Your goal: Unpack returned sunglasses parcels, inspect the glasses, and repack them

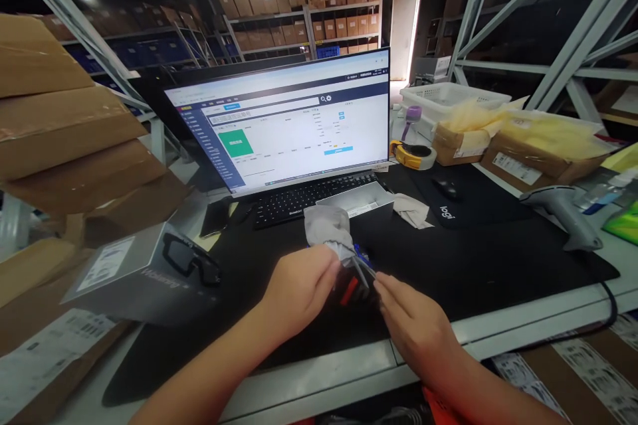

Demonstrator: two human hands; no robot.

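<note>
A soft light-grey cloth pouch (327, 227) is bunched in my left hand (302, 289), whose fingers are closed around its lower end. From the gathered cloth a thin grey strip (365, 267) runs to my right hand (416, 322), and the fingertips there pinch its end. Whether this strip is a drawstring or a stiff arm, I cannot tell. Something with blue and red parts (350, 291) shows just below the pouch, between both hands and partly hidden. Behind the pouch lies an open silvery box (366, 200) with a label, and a crumpled pale cloth (411, 210) beside it.
A monitor (299, 126) and black keyboard (294, 202) stand behind. To the left are a grey box printed with sunglasses (149, 272) and stacked cartons (74, 119). To the right are a mouse (444, 187), a tape dispenser (413, 155), a barcode scanner (568, 212) and a white basket (458, 96).
</note>
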